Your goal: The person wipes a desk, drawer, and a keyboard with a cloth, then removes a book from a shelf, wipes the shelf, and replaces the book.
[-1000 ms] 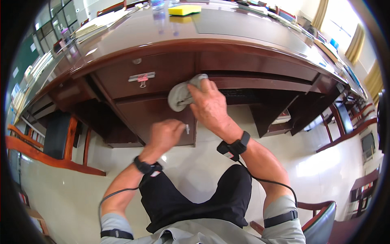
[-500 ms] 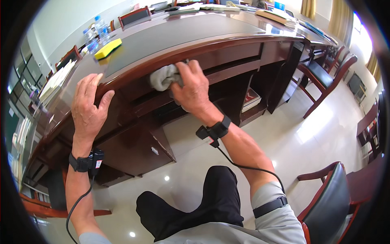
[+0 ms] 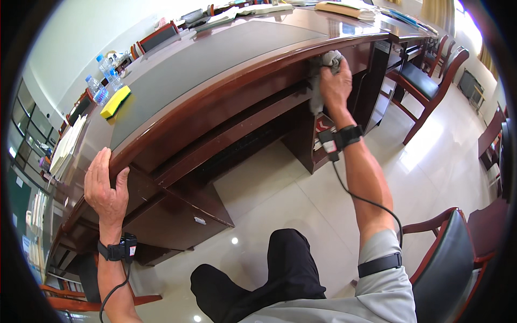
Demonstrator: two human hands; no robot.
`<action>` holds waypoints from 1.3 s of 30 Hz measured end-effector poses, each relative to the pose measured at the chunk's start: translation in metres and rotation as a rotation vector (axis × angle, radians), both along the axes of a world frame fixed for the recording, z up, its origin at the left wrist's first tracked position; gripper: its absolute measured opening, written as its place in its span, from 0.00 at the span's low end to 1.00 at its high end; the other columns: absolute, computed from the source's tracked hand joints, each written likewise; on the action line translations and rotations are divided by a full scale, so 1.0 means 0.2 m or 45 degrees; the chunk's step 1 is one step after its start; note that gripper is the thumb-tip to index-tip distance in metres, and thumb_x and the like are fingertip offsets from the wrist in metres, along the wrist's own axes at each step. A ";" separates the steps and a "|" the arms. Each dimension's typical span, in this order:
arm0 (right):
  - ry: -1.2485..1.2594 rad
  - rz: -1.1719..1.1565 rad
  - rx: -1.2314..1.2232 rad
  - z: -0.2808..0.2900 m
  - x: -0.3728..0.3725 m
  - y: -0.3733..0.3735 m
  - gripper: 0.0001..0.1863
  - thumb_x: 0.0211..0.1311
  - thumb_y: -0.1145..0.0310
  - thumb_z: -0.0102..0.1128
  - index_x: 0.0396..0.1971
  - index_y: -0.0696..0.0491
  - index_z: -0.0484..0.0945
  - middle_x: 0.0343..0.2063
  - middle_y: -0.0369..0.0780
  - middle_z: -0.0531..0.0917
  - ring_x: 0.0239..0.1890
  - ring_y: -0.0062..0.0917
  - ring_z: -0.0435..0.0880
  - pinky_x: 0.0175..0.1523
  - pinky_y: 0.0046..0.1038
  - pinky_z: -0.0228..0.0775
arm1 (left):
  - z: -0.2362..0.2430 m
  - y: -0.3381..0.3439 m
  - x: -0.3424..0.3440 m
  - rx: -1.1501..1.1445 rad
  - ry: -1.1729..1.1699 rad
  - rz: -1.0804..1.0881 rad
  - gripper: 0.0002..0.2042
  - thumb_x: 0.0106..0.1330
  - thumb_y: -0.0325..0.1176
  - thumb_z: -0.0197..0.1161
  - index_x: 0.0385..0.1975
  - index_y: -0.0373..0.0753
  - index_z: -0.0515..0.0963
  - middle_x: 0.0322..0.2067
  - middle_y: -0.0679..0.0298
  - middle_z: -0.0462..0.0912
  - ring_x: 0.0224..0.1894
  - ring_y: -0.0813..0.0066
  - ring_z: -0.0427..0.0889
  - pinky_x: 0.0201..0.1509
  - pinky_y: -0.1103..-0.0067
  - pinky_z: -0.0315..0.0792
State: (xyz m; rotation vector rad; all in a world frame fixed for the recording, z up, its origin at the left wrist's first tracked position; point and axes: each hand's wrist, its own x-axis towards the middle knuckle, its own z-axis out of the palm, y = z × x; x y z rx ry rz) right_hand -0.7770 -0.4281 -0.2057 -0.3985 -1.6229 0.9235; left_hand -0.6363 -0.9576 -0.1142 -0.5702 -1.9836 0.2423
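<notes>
A grey cloth is bunched in my right hand, pressed against the drawer front under the far right part of the desk edge; one end of the cloth hangs down. My left hand rests on the curved edge at the desk's left corner, thumb apart from the fingers, holding nothing loose. The dark brown wooden desk has a dark inset top and a long drawer front beneath its edge. Below sit an open shelf with books or papers and a cabinet door with a small handle.
On the desktop lie a yellow sponge, two plastic bottles, and a stack of papers at the left. A folder lies at the far right. Chairs stand right and near right. Cables run from both wrist bands.
My right hand has moved the grey cloth to the right along the drawer front. My left hand stays at the desk corner. The view has shifted slightly.
</notes>
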 end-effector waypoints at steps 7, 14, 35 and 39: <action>0.267 0.649 0.520 -0.02 0.34 -1.11 0.22 0.45 0.82 0.56 0.44 0.50 0.78 0.34 0.45 0.76 0.38 0.42 0.75 0.39 0.42 0.73 | 0.02 -0.01 0.00 -0.006 -0.002 0.061 0.23 0.69 0.45 0.66 0.58 0.36 0.78 0.54 0.55 0.83 0.56 0.53 0.82 0.58 0.66 0.74; 0.300 1.229 0.891 -0.19 0.53 -1.61 0.24 0.49 0.72 0.63 0.50 0.41 0.80 0.36 0.41 0.70 0.37 0.34 0.76 0.38 0.33 0.75 | 0.00 0.01 -0.03 -0.012 0.040 0.017 0.22 0.70 0.45 0.65 0.57 0.36 0.78 0.53 0.57 0.84 0.54 0.55 0.83 0.57 0.66 0.75; 0.372 0.771 -0.239 -0.47 0.36 -1.27 0.24 0.64 0.74 0.64 0.59 0.57 0.71 0.53 0.40 0.79 0.53 0.25 0.77 0.62 0.29 0.68 | 0.03 -0.03 -0.01 -0.071 0.132 0.018 0.21 0.66 0.44 0.69 0.54 0.40 0.81 0.49 0.61 0.86 0.49 0.59 0.85 0.53 0.70 0.77; 0.102 1.345 -0.040 -0.56 0.61 -1.80 0.30 0.47 0.82 0.59 0.56 0.54 0.74 0.41 0.45 0.71 0.45 0.40 0.73 0.52 0.34 0.69 | 0.02 -0.04 -0.02 -0.060 0.129 0.007 0.21 0.66 0.46 0.69 0.54 0.41 0.81 0.47 0.60 0.87 0.47 0.59 0.86 0.51 0.69 0.78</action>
